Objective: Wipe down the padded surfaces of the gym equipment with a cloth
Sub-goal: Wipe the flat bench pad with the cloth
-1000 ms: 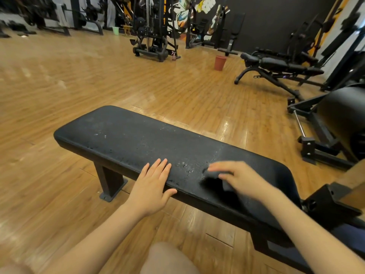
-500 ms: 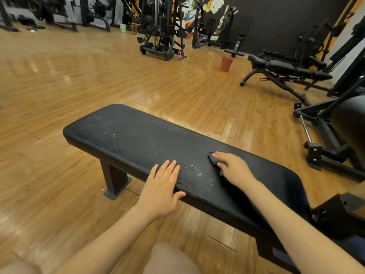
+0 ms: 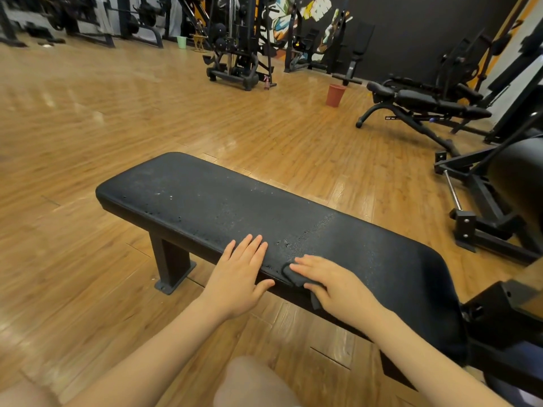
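Observation:
A flat black padded bench point(image 3: 205, 198) runs from the middle left to the lower right, speckled with small droplets. My left hand point(image 3: 239, 276) rests flat on its near edge with straight fingers. Just to the right, my right hand point(image 3: 332, 282) presses a dark cloth point(image 3: 293, 276) onto the pad at the near edge. Most of the cloth is hidden under the hand, and a corner hangs over the bench's side. To the right of the cloth the pad looks smoother and darker.
Wooden floor surrounds the bench. A black adjustable bench point(image 3: 423, 104) stands at the back right, with a red bucket point(image 3: 335, 95) beside it. A machine frame point(image 3: 482, 207) sits close on the right. Racks point(image 3: 235, 54) line the far wall. My knee point(image 3: 249, 383) is below.
My right hand slid the cloth across the pad to the far side, then back toward the near edge, ending close beside my left hand. The left hand stayed on the bench edge.

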A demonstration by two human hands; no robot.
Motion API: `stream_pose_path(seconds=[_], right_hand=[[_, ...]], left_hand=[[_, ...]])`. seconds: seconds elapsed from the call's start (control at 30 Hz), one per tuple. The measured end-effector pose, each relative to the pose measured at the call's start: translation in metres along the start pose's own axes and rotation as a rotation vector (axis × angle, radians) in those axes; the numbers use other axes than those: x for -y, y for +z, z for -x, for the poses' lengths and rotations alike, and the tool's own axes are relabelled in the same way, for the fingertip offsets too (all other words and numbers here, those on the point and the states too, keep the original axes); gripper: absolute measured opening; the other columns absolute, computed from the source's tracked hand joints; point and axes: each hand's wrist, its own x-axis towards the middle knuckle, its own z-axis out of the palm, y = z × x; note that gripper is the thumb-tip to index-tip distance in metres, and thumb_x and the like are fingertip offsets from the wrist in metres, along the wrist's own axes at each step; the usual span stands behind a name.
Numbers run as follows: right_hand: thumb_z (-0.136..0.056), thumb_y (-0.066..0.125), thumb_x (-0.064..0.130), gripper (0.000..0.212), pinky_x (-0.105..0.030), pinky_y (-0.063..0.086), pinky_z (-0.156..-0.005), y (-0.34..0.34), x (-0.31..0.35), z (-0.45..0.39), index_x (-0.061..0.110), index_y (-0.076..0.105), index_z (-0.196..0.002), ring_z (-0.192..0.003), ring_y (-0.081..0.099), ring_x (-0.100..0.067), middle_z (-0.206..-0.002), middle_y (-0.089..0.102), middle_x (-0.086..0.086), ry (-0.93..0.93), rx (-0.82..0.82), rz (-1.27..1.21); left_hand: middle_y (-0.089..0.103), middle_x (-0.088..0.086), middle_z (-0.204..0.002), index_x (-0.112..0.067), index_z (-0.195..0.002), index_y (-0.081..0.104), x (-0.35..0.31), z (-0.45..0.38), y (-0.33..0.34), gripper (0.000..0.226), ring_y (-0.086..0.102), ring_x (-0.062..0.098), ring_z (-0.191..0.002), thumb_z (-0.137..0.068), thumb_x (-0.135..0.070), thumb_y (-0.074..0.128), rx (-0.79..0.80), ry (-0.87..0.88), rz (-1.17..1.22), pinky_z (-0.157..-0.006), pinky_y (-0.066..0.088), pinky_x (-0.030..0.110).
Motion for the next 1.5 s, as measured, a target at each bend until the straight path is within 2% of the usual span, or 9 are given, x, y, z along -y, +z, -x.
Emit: stream_pose_path(seconds=[0.1, 0.2, 0.37, 0.5, 0.73, 1.13, 1.23, 1.33, 1.5], right_hand=[[-0.095, 0.048, 0.015, 0.04, -0.015, 0.014, -0.109, -0.007, -0.029, -0.028, 0.021, 0.048, -0.134, -0.136, 0.032, -0.011, -0.142, 0.043, 0.006, 0.143, -0.042, 0.012], [-0.093, 0.049, 0.011, 0.039, -0.024, 0.026, -0.106, -0.02, -0.067, -0.06, 0.017, 0.052, -0.131, -0.131, 0.041, -0.017, -0.138, 0.05, -0.001, 0.359, -0.106, -0.009], [-0.095, 0.044, 0.01, 0.039, -0.03, 0.043, -0.087, -0.031, -0.097, -0.101, 0.019, 0.052, -0.132, -0.099, 0.06, -0.021, -0.112, 0.066, -0.008, 0.606, -0.168, -0.19], [-0.097, 0.043, 0.011, 0.038, -0.027, 0.039, -0.086, -0.027, -0.095, -0.109, 0.015, 0.05, -0.133, -0.109, 0.056, -0.025, -0.119, 0.062, -0.01, 0.635, -0.207, -0.167], [-0.092, 0.052, 0.01, 0.038, -0.028, 0.029, -0.107, -0.009, -0.052, -0.086, 0.018, 0.055, -0.129, -0.131, 0.041, -0.015, -0.138, 0.05, 0.003, 0.367, -0.149, -0.056], [-0.093, 0.043, 0.02, 0.041, -0.008, 0.009, -0.107, 0.005, 0.018, -0.014, 0.026, 0.049, -0.133, -0.128, 0.022, 0.008, -0.135, 0.033, 0.024, -0.112, 0.06, -0.085], [-0.093, 0.05, 0.008, 0.039, -0.019, 0.02, -0.112, -0.01, -0.012, -0.027, 0.024, 0.055, -0.128, -0.129, 0.035, -0.001, -0.132, 0.045, 0.018, 0.012, -0.056, -0.192], [-0.092, 0.05, 0.004, 0.036, -0.024, 0.028, -0.105, -0.028, -0.06, -0.064, 0.014, 0.057, -0.126, -0.126, 0.046, -0.017, -0.132, 0.055, 0.0, 0.277, -0.224, -0.187], [-0.096, 0.043, 0.012, 0.037, -0.03, 0.038, -0.089, -0.028, -0.11, -0.116, 0.013, 0.051, -0.132, -0.119, 0.049, -0.03, -0.129, 0.056, -0.013, 0.643, -0.162, -0.179]], left_hand=[[0.002, 0.001, -0.159, -0.017, -0.152, 0.008, 0.002, 0.001, 0.001, 0.072, -0.002, 0.018, -0.147, -0.095, -0.058, 0.022, -0.004, 0.011, -0.004, -0.11, -0.013, 0.034], [0.028, 0.005, -0.154, -0.015, -0.147, 0.031, 0.001, 0.0, 0.001, 0.078, 0.018, 0.021, -0.143, -0.088, -0.062, 0.015, 0.037, -0.008, -0.02, -0.11, -0.002, 0.042], [0.006, 0.002, -0.159, -0.016, -0.152, 0.009, 0.004, -0.001, 0.001, 0.083, -0.003, 0.02, -0.147, -0.083, -0.064, 0.006, -0.024, 0.036, 0.019, -0.107, -0.019, 0.034], [-0.006, 0.0, -0.16, -0.018, -0.152, -0.002, 0.002, 0.001, -0.004, 0.072, -0.013, 0.017, -0.146, -0.097, -0.056, 0.026, -0.001, 0.02, 0.045, -0.11, -0.018, 0.033], [-0.007, 0.0, -0.16, -0.018, -0.152, -0.003, 0.002, 0.001, -0.004, 0.073, -0.013, 0.017, -0.145, -0.097, -0.055, 0.027, 0.009, 0.025, 0.029, -0.111, -0.016, 0.033], [-0.007, 0.0, -0.16, -0.018, -0.152, -0.002, 0.004, 0.004, -0.006, 0.071, -0.012, 0.015, -0.145, -0.097, -0.055, 0.024, 0.026, 0.04, 0.007, -0.108, -0.018, 0.03], [-0.008, 0.0, -0.159, -0.018, -0.151, -0.003, 0.005, 0.003, -0.009, 0.074, -0.014, 0.016, -0.145, -0.096, -0.057, 0.027, 0.058, 0.019, -0.004, -0.107, -0.02, 0.031], [-0.006, 0.003, -0.16, -0.016, -0.152, -0.001, 0.015, 0.001, -0.011, 0.084, -0.012, 0.02, -0.146, -0.087, -0.068, 0.01, 0.016, -0.051, -0.056, -0.109, -0.017, 0.036], [-0.007, 0.002, -0.16, -0.016, -0.152, -0.002, 0.033, 0.006, -0.014, 0.082, -0.012, 0.019, -0.146, -0.091, -0.066, 0.024, 0.051, -0.219, -0.033, -0.111, -0.014, 0.038]])
